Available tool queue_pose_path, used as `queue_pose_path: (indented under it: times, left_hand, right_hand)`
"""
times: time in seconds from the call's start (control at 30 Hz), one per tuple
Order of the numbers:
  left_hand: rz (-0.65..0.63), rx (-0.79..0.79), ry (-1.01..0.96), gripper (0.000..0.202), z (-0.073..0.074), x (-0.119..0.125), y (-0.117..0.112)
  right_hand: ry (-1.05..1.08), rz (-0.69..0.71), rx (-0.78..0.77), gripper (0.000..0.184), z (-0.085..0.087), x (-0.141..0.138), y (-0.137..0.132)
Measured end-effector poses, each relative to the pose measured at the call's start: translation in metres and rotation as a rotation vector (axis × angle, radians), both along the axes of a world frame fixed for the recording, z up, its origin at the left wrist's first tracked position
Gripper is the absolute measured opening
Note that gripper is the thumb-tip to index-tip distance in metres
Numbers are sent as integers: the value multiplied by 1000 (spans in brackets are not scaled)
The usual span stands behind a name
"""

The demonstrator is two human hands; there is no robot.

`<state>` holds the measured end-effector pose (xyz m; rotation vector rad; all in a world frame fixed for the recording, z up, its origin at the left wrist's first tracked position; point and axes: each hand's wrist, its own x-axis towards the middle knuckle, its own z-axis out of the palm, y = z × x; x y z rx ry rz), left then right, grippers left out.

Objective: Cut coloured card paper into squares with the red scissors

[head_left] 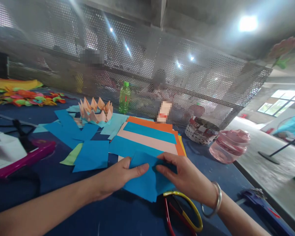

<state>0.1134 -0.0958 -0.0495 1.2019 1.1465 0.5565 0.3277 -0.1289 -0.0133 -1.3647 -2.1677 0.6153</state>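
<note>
Around your hands the dark blue table (64,196) is crowded. Just beyond your fingers lies a stack of coloured sheets (149,139) in orange, blue and peach. To its left, loose blue pieces (90,159) lie scattered. Farther off on the left stands a ring of folded peach paper points (95,111). A pair of scissors (184,213) with yellow and red handles lies just near of your right hand, partly under the paper's edge. Nothing stands between your two hands.

Your left hand (118,178) and right hand (184,177) are close together, each pinched on the blue sheet (147,188), thumbs on top. The sheet sits at the near middle of the table, and its far edge overlaps the stack.

As for containers, a green bottle (124,97) stands upright at the far side by the perforated metal screen (211,85). A woven basket (201,130) sits to the far right; you cannot tell what is in it. A pink clear jar (229,146) lies tilted beside it.

On the left, a magenta tray (27,157) carries something white that is blurred and cut off by the frame. A blue tool (263,203) on the near right is also cut off. The fingers under the sheet are hidden. The people behind the screen are hard to make out.
</note>
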Motion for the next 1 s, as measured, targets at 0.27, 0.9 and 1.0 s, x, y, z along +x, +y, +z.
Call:
queue_pose_path:
  times: [0.27,0.9,1.0]
  left_hand:
    - [2,-30,-108,60,3,3,0]
    - [-119,-52,-234,54,7,7,-4]
    - [-190,50,-312,47,3,7,-3]
  right_hand:
    - [17,-14,1,18,2,4,3]
    - [-166,-97,466,50,-4,-12,-9]
    - [-258,-4,511,83,-10,-23,-16]
